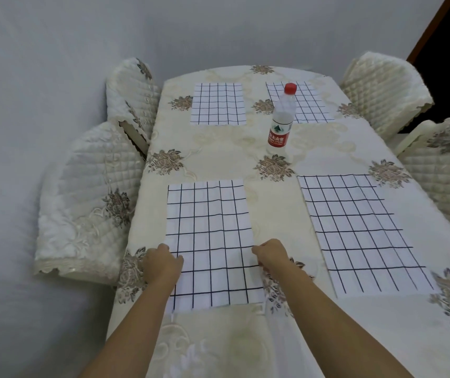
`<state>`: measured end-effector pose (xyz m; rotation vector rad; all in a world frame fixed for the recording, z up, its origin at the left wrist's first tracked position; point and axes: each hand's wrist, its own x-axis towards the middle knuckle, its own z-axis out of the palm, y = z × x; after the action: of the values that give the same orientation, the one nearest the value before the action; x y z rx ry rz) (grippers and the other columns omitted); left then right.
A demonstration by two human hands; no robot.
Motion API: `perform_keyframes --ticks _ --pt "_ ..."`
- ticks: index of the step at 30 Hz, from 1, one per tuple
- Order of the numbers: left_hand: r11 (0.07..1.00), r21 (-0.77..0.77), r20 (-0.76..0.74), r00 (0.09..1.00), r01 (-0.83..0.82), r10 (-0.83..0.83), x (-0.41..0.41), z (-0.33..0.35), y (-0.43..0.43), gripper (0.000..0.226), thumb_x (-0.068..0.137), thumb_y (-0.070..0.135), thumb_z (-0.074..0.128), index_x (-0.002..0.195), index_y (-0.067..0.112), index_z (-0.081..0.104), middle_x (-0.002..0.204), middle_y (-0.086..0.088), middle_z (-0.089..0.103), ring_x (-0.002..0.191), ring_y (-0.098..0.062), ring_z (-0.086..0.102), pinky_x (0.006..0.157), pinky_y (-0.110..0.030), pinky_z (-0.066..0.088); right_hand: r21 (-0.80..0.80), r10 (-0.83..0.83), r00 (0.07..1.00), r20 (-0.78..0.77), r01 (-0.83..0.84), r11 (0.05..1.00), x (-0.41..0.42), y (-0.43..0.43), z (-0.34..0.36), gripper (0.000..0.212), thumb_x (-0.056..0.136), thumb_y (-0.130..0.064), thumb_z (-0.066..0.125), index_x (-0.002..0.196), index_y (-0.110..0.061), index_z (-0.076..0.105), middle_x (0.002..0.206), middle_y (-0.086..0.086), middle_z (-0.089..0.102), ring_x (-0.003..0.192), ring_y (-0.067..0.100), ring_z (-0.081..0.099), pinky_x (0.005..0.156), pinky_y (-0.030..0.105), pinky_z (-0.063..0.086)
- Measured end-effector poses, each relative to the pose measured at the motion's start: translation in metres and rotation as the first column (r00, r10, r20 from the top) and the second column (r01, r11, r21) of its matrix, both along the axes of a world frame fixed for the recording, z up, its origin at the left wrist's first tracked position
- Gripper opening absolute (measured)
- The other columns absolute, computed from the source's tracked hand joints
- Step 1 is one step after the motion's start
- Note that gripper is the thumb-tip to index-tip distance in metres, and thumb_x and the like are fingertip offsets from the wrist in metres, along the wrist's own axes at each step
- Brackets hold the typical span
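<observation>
The near-left placemat (210, 241), a white cloth ruled with a dark grid, lay flat on the tabletop (218, 154), close to its near edge and toward its left side. The left hand (161, 261) sat at the mat's left edge, its fingers curled and its thumb lying on the cloth, pinching that edge. The right hand (271, 255) was curled the same way at the mat's right edge and gripped it (its fingertips were tucked out of sight under the knuckles). The two hands were about level with each other, nearer the mat's near end than its far end. The near-right placemat (360, 230) lay toward the right edge, slightly askew, with a strip of the cream floral table covering between it and the held mat. The far-left placemat (217, 103) and the far-right placemat (308, 105) lay near the far edge. A water bottle (279, 121) with a red cap and red label stood upright around the tabletop's middle, just on the near side of the far-right placemat. Quilted chairs (87, 192) stood along the left and right sides.
</observation>
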<state>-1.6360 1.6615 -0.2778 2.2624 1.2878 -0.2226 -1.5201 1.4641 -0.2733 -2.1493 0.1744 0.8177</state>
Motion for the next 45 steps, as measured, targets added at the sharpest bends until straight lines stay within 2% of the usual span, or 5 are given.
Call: perform_keyframes --ticks 10,17,23,34,45 --pt "0.996 0.009 0.007 0.996 0.086 -0.086 0.008 -0.001 0.004 0.039 0.088 0.025 0.056 0.124 0.009 0.053 0.128 -0.012 0.048 0.112 -0.031 0.051 0.086 -0.036 0.046 -0.105 -0.035 0.999 0.021 0.037 0.994 0.0 0.009 -0.013 0.035 0.086 -0.006 0.052 0.054 -0.009 0.037 0.058 0.003 0.039 0.055 0.015 0.04 0.046 0.021 0.029" --pt "0.974 -0.001 0.045 0.973 0.228 -0.228 0.017 -0.006 -0.011 0.042 0.093 0.027 0.049 0.13 0.009 0.047 0.137 -0.007 0.043 0.124 -0.025 0.043 0.103 -0.038 0.035 -0.13 -0.084 0.993 0.085 0.095 0.987 0.008 -0.006 -0.015 0.012 0.088 -0.009 0.053 0.088 0.001 0.059 0.075 0.009 0.052 0.08 0.021 0.049 0.061 0.022 0.037" --pt "0.936 -0.017 -0.03 0.935 0.353 -0.353 0.028 -0.009 -0.016 0.049 0.096 0.034 0.04 0.139 0.012 0.034 0.155 -0.004 0.016 0.14 -0.019 0.023 0.114 -0.044 0.016 -0.165 -0.111 0.988 0.112 0.129 0.978 0.013 -0.017 -0.02 0.037 0.088 -0.009 0.052 0.053 -0.009 0.042 0.056 0.002 0.043 0.052 0.012 0.04 0.044 0.021 0.028" --pt "0.906 -0.07 -0.083 0.902 0.418 -0.423 0.04 -0.01 -0.015 0.054 0.097 0.034 0.035 0.146 0.014 0.02 0.158 -0.001 0.002 0.142 -0.018 0.019 0.114 -0.044 0.018 -0.162 -0.087 0.973 0.213 0.123 0.979 0.019 -0.025 -0.017 0.043 0.092 -0.012 0.049 0.05 -0.011 0.04 0.051 0.0 0.04 0.047 0.011 0.036 0.045 0.022 0.026" --pt "0.906 -0.067 -0.067 0.904 0.419 -0.423 0.033 -0.013 -0.014 0.048 0.098 0.026 0.033 0.144 0.015 0.022 0.158 0.002 -0.003 0.145 -0.015 0.002 0.113 -0.049 0.015 -0.128 -0.072 0.973 0.217 0.101 0.987 0.016 -0.027 -0.012 0.03 0.092 -0.011 0.048 0.095 0.013 0.065 0.083 0.021 0.067 0.062 0.016 0.047 0.058 0.022 0.035"
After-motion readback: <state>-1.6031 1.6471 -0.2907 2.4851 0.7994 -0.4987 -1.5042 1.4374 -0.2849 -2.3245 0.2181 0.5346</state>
